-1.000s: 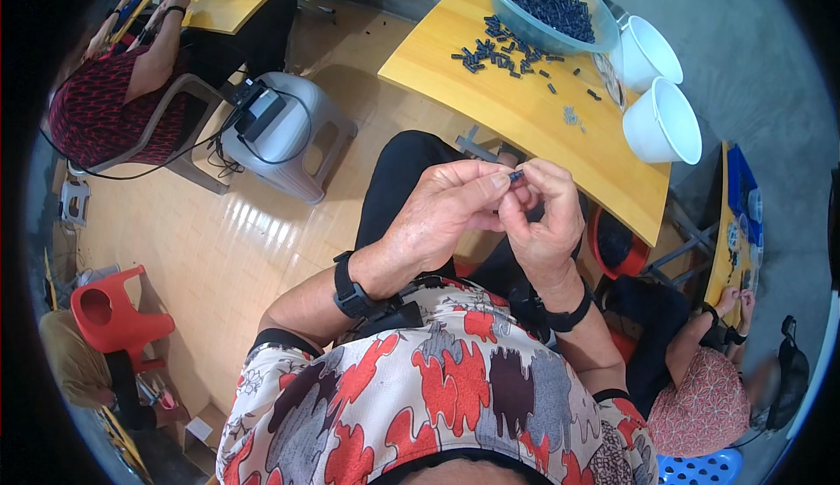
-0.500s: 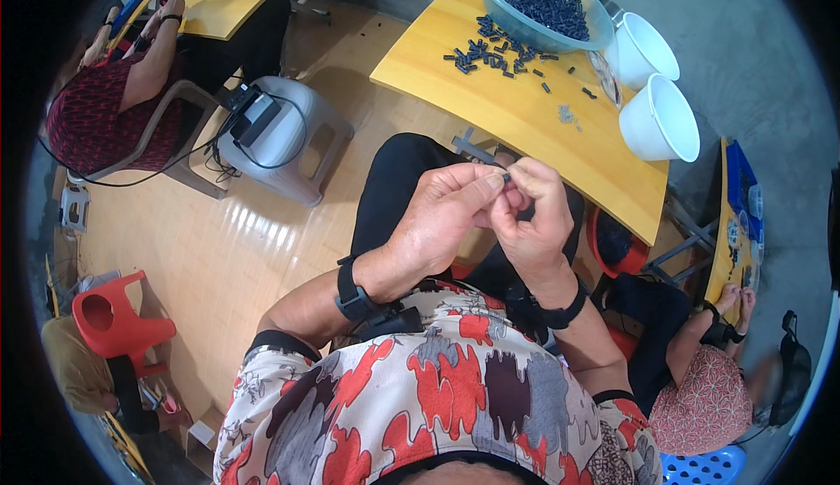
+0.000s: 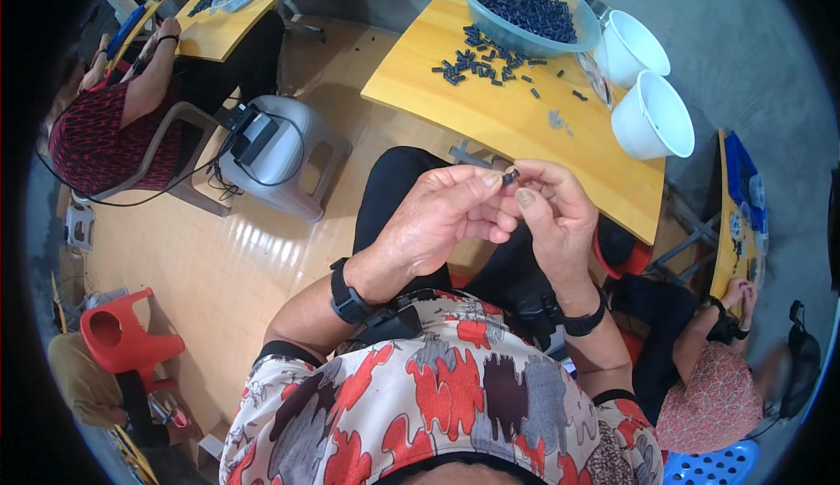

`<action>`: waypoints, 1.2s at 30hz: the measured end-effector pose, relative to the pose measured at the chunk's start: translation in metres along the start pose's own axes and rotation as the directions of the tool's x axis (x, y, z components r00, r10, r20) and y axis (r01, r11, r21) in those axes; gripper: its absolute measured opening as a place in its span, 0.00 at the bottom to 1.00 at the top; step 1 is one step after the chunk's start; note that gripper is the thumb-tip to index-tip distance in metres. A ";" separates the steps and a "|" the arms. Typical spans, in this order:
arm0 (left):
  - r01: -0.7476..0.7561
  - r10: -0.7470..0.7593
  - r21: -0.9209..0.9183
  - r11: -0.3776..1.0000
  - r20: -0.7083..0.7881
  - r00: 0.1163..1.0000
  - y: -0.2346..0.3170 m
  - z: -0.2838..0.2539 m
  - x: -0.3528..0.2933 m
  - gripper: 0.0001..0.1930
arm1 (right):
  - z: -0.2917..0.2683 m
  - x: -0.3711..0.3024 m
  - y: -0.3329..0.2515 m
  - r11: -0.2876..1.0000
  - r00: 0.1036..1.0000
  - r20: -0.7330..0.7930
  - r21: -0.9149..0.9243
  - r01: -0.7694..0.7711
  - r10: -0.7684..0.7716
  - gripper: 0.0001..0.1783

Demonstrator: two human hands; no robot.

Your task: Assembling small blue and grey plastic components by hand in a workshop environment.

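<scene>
My left hand [image 3: 451, 209] pinches a small dark cylindrical plastic piece [image 3: 511, 175] between thumb and forefinger, above my lap. Close beside it is my right hand [image 3: 560, 209], its thumb and forefinger apart and the forefinger's tip near the piece; whether they touch I cannot tell. Past my hands, a yellow table [image 3: 411, 83] bears a translucent bowl [image 3: 525, 45] heaped with dark pieces like it. Several more dark pieces [image 3: 477, 67] lie loose in front of the bowl. A little pile of small clear bits [image 3: 557, 120] sits nearer the table's right side.
Two white buckets [image 3: 652, 122] stand at the table's right edge, with a clear plastic bag [image 3: 595, 78] beside them. A red container [image 3: 632, 258] is under the table. Co-workers sit left and right. A grey stool [image 3: 271, 166] carries a black device; a red chair [image 3: 131, 336] stands lower left.
My right thumb and fingers have spread away from the piece, uncovering more of it. My left hand keeps its pinch. The whole view has shifted slightly.
</scene>
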State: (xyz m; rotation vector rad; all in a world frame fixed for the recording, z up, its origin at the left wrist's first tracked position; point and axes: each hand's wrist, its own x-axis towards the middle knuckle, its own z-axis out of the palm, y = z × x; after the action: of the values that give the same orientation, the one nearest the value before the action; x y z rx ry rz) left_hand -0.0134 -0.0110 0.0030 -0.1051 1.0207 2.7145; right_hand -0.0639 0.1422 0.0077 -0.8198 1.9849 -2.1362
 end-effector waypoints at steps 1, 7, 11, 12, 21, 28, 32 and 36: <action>0.010 -0.010 0.011 1.000 -0.014 1.000 -0.001 0.000 -0.001 0.14 | -0.003 0.001 -0.002 0.999 1.000 0.014 -0.041 -0.013 0.013 0.12; 0.023 -0.021 0.065 0.998 -0.028 0.999 -0.002 0.002 0.000 0.14 | -0.014 0.002 0.001 0.996 0.998 0.057 -0.086 -0.026 0.031 0.09; 0.020 -0.019 0.086 0.996 -0.012 1.000 -0.002 0.002 0.000 0.13 | -0.012 0.000 0.002 0.999 0.999 0.028 -0.015 -0.028 0.029 0.07; 0.022 -0.021 0.085 0.996 -0.012 1.000 -0.002 0.003 0.000 0.13 | -0.012 0.000 0.003 0.999 0.999 0.027 -0.015 -0.030 0.030 0.07; -0.052 0.058 0.179 0.983 -0.031 0.998 -0.003 -0.001 -0.005 0.11 | -0.013 -0.003 0.001 0.998 0.996 0.076 0.023 -0.052 0.050 0.07; -0.090 0.104 0.263 0.961 -0.041 0.994 -0.004 -0.003 -0.008 0.10 | -0.010 -0.004 -0.001 1.000 0.997 0.081 -0.009 -0.003 0.004 0.07; -0.131 0.147 0.286 0.949 -0.035 0.988 -0.006 -0.003 -0.008 0.09 | -0.011 -0.006 0.001 0.999 0.998 0.061 0.006 0.033 -0.033 0.07; -0.201 0.209 0.310 0.929 0.006 0.978 -0.009 -0.004 -0.009 0.09 | -0.011 -0.008 0.001 0.999 0.998 0.048 -0.021 0.039 -0.038 0.07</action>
State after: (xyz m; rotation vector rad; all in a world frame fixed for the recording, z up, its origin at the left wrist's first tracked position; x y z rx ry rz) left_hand -0.0030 -0.0093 -0.0047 0.0228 1.5296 2.6948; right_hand -0.0627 0.1552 0.0047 -0.9116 1.9878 -2.0985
